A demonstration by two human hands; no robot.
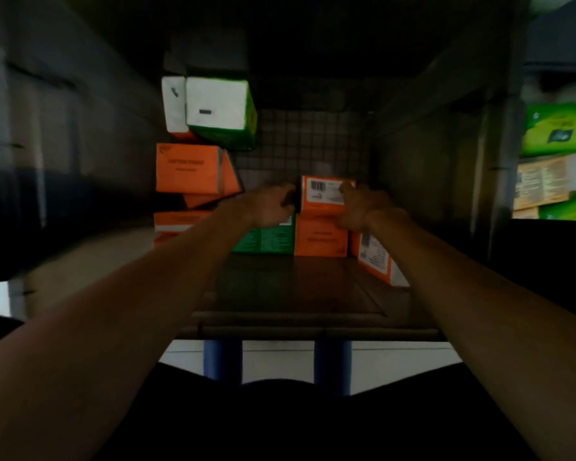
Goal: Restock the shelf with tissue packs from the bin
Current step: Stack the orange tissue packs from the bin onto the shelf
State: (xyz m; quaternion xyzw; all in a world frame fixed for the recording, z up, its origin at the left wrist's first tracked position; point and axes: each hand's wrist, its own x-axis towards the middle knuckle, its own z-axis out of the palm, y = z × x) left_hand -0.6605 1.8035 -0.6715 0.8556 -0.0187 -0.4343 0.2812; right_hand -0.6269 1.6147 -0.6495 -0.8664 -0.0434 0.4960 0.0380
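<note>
Your left hand (269, 206) and right hand (355, 207) grip the orange pack (323, 196) mid-frame, fingers (286, 194) curled round its sides; dim shelf (296, 287) beneath, mesh back (313, 144) behind; green packs (557, 133) far right.

The orange pack (326, 194) at the centre of the frame has a smooth printed skin with a faint sheen, and a matt white, paper-like label (326, 189) with a barcode on its near face. The green pack (266, 241) below it to the left looks equally smooth. Behind them, the shelf's back is a thin metal wire grid (313, 144), dull and dark. The shelf floor (296, 287) is a smooth, hard board with a soft gloss; its front rail (313, 331) looks like matt metal. The blue posts (222, 359) underneath are smooth. At the right edge, bright green packs (556, 133) shine like plastic film
</note>
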